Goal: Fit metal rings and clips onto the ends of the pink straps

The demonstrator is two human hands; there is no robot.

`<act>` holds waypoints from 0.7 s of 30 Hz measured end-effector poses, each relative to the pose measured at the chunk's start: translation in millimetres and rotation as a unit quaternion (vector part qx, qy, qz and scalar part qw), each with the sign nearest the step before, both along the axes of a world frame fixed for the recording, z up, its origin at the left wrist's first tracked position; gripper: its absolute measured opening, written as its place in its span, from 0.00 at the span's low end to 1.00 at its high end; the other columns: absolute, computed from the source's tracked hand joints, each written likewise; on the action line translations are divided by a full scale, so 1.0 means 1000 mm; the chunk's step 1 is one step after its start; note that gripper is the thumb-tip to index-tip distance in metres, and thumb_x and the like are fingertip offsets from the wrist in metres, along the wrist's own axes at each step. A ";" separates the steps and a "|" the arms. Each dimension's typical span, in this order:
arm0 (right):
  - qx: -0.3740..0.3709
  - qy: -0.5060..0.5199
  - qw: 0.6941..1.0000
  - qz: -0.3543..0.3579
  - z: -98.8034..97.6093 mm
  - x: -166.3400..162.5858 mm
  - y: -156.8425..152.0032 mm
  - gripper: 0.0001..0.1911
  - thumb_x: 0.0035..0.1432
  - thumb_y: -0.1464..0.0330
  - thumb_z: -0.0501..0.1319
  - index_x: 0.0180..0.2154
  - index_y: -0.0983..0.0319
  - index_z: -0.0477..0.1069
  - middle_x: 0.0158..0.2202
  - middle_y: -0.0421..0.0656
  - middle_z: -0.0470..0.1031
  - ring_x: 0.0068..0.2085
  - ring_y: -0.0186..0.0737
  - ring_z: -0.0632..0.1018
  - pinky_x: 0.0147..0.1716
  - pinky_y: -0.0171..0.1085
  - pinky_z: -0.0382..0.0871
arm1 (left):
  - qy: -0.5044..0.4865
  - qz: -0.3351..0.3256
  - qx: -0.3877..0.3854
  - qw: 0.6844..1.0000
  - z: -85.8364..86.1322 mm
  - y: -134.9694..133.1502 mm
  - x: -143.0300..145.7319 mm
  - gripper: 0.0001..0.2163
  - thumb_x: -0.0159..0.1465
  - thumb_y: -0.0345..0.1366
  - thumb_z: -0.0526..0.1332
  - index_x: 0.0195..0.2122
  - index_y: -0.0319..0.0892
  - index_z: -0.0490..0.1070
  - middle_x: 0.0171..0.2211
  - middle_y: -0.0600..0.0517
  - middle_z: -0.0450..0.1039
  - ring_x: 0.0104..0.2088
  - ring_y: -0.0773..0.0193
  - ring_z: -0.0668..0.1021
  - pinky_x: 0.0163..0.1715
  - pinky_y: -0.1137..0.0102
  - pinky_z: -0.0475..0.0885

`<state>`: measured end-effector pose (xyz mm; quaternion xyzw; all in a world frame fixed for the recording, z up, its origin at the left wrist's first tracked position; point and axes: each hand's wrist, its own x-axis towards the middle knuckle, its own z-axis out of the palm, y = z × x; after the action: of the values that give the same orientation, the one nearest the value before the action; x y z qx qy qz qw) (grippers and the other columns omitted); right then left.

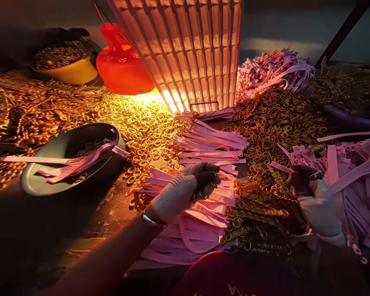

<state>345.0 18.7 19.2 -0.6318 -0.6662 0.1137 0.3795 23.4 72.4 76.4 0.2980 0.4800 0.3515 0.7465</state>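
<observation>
My left hand (185, 189), in a white knit glove with dark fingertips, is curled shut over a stack of pink strips (203, 205); something small and ring-like seems pinched in its fingers, too dim to name. My right hand (311, 193), also gloved, is closed with its fingertips pinched at the edge of a pile of gold rings and chains (265, 197) beside more pink strips (354, 172). What it holds is hidden.
A dark bowl (43, 185) with pink strips and rings sits at left. A red lamp (123, 65) and a ribbed panel (188, 49) stand at the back. Gold rings (142, 123) cover the table. A yellow bowl (70, 72) is far left.
</observation>
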 end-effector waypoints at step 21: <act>-0.016 0.347 0.933 0.090 0.051 -0.094 0.005 0.12 0.61 0.68 0.67 0.47 0.55 0.76 0.42 0.41 0.80 0.39 0.38 0.79 0.42 0.38 0.76 | 0.164 -0.032 0.278 0.946 -0.009 -0.004 0.018 0.15 0.60 0.28 0.60 0.49 0.40 0.73 0.28 0.53 0.76 0.22 0.71 0.72 0.21 0.77 0.67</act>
<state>251.0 23.7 69.9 -0.4960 -0.5452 0.3703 0.5654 41.9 68.6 67.6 0.5627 0.4694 0.3933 0.5553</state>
